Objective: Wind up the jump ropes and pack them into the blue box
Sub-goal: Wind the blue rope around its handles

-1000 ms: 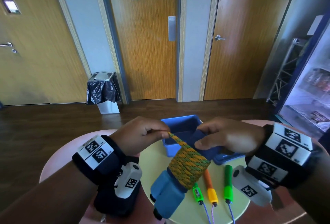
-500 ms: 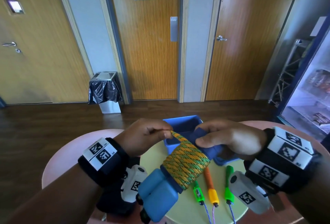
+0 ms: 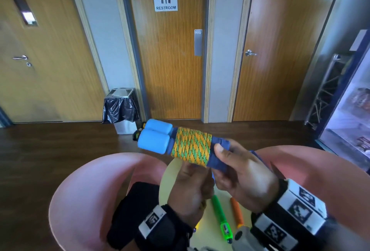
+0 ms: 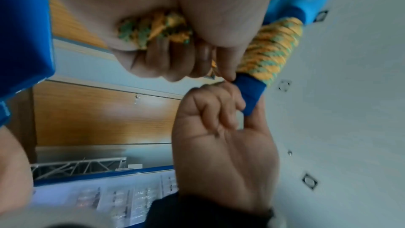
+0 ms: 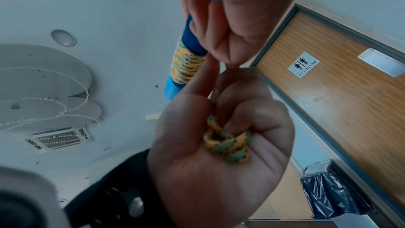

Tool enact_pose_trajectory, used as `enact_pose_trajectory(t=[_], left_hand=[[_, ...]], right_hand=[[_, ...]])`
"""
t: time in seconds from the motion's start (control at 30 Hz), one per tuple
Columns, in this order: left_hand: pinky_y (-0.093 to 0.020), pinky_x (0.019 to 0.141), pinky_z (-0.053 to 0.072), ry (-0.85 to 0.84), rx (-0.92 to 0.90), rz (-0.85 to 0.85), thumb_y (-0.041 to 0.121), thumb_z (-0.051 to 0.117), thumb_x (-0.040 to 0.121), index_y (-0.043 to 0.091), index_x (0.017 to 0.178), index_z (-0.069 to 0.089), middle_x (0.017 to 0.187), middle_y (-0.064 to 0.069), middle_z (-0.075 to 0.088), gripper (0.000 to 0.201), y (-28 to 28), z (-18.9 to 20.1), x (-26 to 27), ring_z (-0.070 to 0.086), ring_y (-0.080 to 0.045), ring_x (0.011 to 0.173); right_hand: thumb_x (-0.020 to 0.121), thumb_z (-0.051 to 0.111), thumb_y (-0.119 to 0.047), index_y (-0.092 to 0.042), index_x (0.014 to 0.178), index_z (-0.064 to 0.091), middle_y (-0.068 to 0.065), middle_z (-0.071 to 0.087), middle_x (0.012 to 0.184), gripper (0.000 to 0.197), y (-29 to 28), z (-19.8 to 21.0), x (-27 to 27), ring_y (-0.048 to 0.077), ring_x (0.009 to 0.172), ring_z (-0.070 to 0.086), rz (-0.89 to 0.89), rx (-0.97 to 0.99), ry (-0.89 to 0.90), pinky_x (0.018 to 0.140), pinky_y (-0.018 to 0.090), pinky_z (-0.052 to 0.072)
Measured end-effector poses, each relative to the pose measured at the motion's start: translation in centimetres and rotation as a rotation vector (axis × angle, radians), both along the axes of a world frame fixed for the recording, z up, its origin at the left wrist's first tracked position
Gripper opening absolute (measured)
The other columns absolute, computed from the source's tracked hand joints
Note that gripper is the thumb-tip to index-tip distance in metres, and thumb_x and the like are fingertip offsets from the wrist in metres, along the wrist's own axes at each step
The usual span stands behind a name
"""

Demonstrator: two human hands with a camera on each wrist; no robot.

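Observation:
A jump rope bundle (image 3: 190, 145) is held up level in the air: two blue foam handles side by side, with orange-green cord wound around their middle. My right hand (image 3: 226, 162) grips the dark blue handle ends (image 4: 249, 93) on the right. My left hand (image 3: 192, 182) sits just under the bundle, and its curled fingers hold the loose cord end (image 5: 225, 143) bunched in the palm. The pale blue handle tips (image 3: 154, 138) point left. The blue box (image 4: 22, 32) shows only at the left edge of the left wrist view.
A green handle (image 3: 220, 216) and an orange handle (image 3: 236, 210) of other ropes lie on the small round yellow table (image 3: 168, 182) below my hands. Pink chairs (image 3: 80, 200) flank the table. Doors and a bin (image 3: 120, 108) stand beyond.
The bundle has swung up from pointing down at the table to lying level in the air. My left hand went from above the winding to beneath it.

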State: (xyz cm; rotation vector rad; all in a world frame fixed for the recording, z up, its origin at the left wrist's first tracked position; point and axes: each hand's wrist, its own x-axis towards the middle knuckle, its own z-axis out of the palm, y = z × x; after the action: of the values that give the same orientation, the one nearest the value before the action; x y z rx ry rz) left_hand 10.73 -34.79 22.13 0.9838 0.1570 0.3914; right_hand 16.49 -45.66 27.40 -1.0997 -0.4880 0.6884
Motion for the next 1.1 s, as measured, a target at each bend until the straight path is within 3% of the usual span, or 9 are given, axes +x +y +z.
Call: enact_pose_trajectory(t=[0.1,0.2,0.3,0.4,0.53,0.67,0.8,0.93,1.1], left_hand=[[-0.02,0.041,0.028,0.078,0.263,0.139,0.019,0.057,0.076,0.011,0.071,0.055,0.057,-0.022,0.042,0.01,0.0,0.3,-0.2,0.032,-0.013,0.041],[-0.018,0.046,0.032,0.079,0.52,0.188,0.016,0.051,0.087,0.021,0.06,0.057,0.049,0.002,0.051,0.029,0.6,0.4,-0.3,0.04,-0.008,0.044],[-0.021,0.056,0.038,0.105,0.732,0.195,0.027,0.049,0.089,0.017,0.063,0.058,0.06,0.0,0.06,0.029,1.0,0.6,-0.6,0.051,-0.009,0.055],[-0.029,0.054,0.041,0.114,0.669,0.097,0.033,0.046,0.085,0.014,0.068,0.062,0.068,-0.003,0.066,0.03,1.2,0.7,-0.9,0.054,-0.016,0.054],[-0.026,0.061,0.039,0.122,0.656,-0.046,0.031,0.04,0.085,0.013,0.064,0.057,0.062,-0.008,0.06,0.032,1.0,0.6,-1.7,0.048,-0.017,0.058],[-0.03,0.056,0.03,0.165,0.645,-0.107,0.039,0.046,0.076,0.022,0.062,0.052,0.055,-0.006,0.039,0.023,1.1,0.5,-2.2,0.034,-0.017,0.053],[-0.03,0.053,0.023,0.147,0.906,-0.164,0.03,0.039,0.083,0.022,0.062,0.042,0.054,0.008,0.032,0.023,1.8,0.4,-2.3,0.028,-0.011,0.051],[-0.034,0.056,0.027,0.211,1.027,-0.131,0.035,0.042,0.084,0.013,0.063,0.039,0.056,0.001,0.031,0.03,2.4,1.3,-2.4,0.031,-0.014,0.055],[-0.024,0.051,0.031,0.175,1.468,0.012,0.044,0.053,0.088,0.009,0.075,0.051,0.055,0.001,0.044,0.037,4.0,3.3,-1.5,0.042,-0.01,0.054]], right_hand=[[0.081,0.06,-0.03,0.01,0.111,0.045,0.01,0.042,0.056,0.052,0.6,-0.1,-0.4,0.018,0.044,0.03,-0.06,0.012,-0.02,0.044,0.029,0.016],[0.08,0.062,-0.03,0.009,0.108,0.046,0.011,0.043,0.055,0.051,0.9,-0.3,-0.6,0.018,0.041,0.033,-0.126,-0.001,-0.075,0.039,0.024,0.021],[0.086,0.069,-0.028,0.005,0.105,0.052,0.01,0.046,0.054,0.042,1.1,-0.6,-0.7,0.015,0.04,0.038,-0.242,-0.071,-0.162,0.037,0.023,0.027],[0.092,0.065,-0.022,-0.001,0.097,0.055,0.014,0.05,0.055,0.024,1.2,-0.9,-0.2,0.017,0.042,0.041,-0.365,-0.171,-0.242,0.038,0.022,0.031],[0.09,0.068,-0.025,-0.012,0.088,0.057,0.002,0.051,0.049,0.017,1.2,-1.6,1.3,0.019,0.046,0.043,-0.507,-0.258,-0.365,0.045,0.03,0.033],[0.073,0.068,-0.056,-0.024,0.082,0.056,0.006,0.061,0.06,0.035,0.6,-2.1,2.2,0.028,0.055,0.058,-0.617,-0.381,-0.512,0.052,0.044,0.046],[0.084,0.07,-0.036,-0.02,0.083,0.05,0.001,0.061,0.067,0.026,0.0,-2.7,2.8,0.015,0.062,0.059,-0.67,-0.573,-0.714,0.056,0.027,0.045],[0.085,0.069,-0.038,-0.023,0.086,0.046,-0.006,0.055,0.063,0.027,-0.6,-2.6,2.5,0.002,0.058,0.054,-0.602,-0.704,-0.893,0.05,0.015,0.038],[0.083,0.066,-0.045,-0.024,0.089,0.049,-0.008,0.057,0.069,0.029,-1.1,-1.4,2.2,0.009,0.066,0.056,-0.434,-0.867,-1.03,0.058,0.03,0.042]])
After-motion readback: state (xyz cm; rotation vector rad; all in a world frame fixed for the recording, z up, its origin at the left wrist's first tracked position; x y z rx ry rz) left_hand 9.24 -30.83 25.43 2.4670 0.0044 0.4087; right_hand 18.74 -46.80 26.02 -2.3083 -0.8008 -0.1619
